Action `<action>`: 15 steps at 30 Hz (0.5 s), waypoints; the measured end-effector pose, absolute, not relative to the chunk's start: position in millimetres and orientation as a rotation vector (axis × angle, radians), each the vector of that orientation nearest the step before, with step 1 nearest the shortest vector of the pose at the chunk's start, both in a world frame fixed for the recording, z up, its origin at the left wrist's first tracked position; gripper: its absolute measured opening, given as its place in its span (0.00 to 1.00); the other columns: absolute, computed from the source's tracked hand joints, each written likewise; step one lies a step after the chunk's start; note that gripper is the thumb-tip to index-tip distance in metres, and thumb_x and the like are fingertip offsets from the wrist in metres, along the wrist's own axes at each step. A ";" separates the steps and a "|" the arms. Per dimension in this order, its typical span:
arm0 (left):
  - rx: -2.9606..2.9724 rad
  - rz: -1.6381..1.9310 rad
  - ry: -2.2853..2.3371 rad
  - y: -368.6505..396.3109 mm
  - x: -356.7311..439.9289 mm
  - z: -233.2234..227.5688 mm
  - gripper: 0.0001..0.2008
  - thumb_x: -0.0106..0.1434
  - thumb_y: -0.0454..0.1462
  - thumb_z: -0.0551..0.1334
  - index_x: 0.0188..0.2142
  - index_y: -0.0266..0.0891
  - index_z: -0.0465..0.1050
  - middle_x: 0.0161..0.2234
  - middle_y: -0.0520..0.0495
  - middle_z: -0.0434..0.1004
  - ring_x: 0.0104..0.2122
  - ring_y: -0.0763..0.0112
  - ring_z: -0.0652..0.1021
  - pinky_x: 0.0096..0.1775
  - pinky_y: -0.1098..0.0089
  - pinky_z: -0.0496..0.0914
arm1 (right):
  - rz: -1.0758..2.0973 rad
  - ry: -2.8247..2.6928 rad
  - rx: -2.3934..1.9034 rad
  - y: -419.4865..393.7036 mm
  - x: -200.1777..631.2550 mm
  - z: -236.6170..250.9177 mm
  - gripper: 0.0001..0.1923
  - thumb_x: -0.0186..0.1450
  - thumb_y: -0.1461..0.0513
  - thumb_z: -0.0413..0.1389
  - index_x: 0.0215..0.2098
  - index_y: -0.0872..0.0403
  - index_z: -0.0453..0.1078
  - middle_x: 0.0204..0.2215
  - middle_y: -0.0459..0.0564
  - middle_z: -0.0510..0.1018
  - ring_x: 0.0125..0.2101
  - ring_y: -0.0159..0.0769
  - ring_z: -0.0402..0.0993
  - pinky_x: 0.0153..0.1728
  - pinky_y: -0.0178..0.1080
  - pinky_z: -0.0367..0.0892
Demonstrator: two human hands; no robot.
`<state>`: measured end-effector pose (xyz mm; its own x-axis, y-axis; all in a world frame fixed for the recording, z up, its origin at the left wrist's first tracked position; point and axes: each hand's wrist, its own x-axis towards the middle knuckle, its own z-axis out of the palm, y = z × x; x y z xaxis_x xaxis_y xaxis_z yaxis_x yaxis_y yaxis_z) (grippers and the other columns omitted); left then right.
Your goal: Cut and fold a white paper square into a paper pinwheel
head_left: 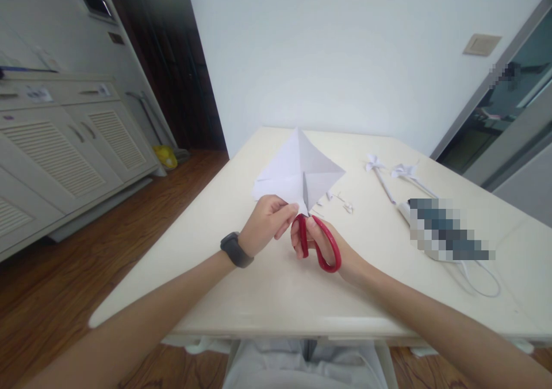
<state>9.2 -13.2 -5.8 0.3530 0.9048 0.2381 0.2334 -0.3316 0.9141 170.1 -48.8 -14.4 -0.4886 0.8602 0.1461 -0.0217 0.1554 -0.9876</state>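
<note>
A square of white paper [280, 164] with crease lines stands out over the table, one corner turned toward me. My left hand [271, 219] pinches its near corner between thumb and fingers. My right hand [328, 242] has its fingers through the red handles of a pair of scissors [332, 256]. The scissor blades point away from me and run into the paper's near corner, where a slit shows between two edges. Part of the blades is hidden by the paper and my fingers.
Small paper scraps [347, 207] lie just right of the paper. Two white paper pinwheels on sticks, one nearer [382, 176] and one farther right [407, 172], rest on the table [241, 297]. A pixelated object [448, 233] with a white cord lies at right.
</note>
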 end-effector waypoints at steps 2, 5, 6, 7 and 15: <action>1.781 1.014 1.013 -13.1 9.3 -5.7 0.22 0.62 0.38 0.52 0.12 0.36 0.58 0.07 0.57 0.55 0.11 0.82 0.57 0.19 0.75 0.55 | 1.434 -1.661 -0.818 -48.9 170.1 -14.2 0.27 0.61 0.41 0.42 0.34 0.55 0.64 0.25 0.47 0.72 0.21 0.30 0.67 0.23 0.35 0.62; 1.770 1.006 0.993 -13.5 10.0 -5.2 0.23 0.62 0.38 0.52 0.11 0.36 0.58 0.07 0.56 0.56 0.11 0.82 0.59 0.19 0.75 0.55 | 1.431 -1.667 -0.823 -48.6 169.7 -14.0 0.27 0.62 0.41 0.42 0.33 0.55 0.65 0.25 0.47 0.72 0.22 0.30 0.67 0.23 0.35 0.62; 1.765 0.999 0.980 -13.8 10.3 -5.1 0.23 0.62 0.38 0.52 0.11 0.36 0.58 0.07 0.56 0.57 0.11 0.82 0.59 0.19 0.75 0.55 | 1.429 -1.669 -0.826 -48.5 169.6 -14.0 0.27 0.62 0.41 0.42 0.33 0.55 0.65 0.25 0.48 0.72 0.22 0.30 0.67 0.23 0.35 0.62; 1.760 0.993 0.968 -14.1 10.4 -4.9 0.23 0.62 0.38 0.52 0.11 0.36 0.58 0.07 0.56 0.57 0.11 0.82 0.60 0.18 0.75 0.55 | 1.426 -1.669 -0.827 -48.4 169.5 -14.0 0.27 0.62 0.41 0.42 0.33 0.55 0.65 0.25 0.48 0.72 0.22 0.30 0.67 0.24 0.36 0.62; 1.809 0.989 0.984 -13.2 8.0 -7.4 0.24 0.63 0.38 0.51 0.11 0.36 0.57 0.07 0.56 0.55 0.12 0.81 0.58 0.20 0.75 0.55 | 1.451 -1.650 -0.784 -46.0 169.1 -20.8 0.23 0.64 0.45 0.42 0.34 0.55 0.64 0.28 0.47 0.72 0.22 0.29 0.66 0.22 0.34 0.60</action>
<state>8.0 -13.2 -7.4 0.3829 0.8915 0.2420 0.2370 -0.3480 0.9070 169.1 -46.0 -20.8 -0.4995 0.8518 0.1578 -0.0481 0.1546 -0.9868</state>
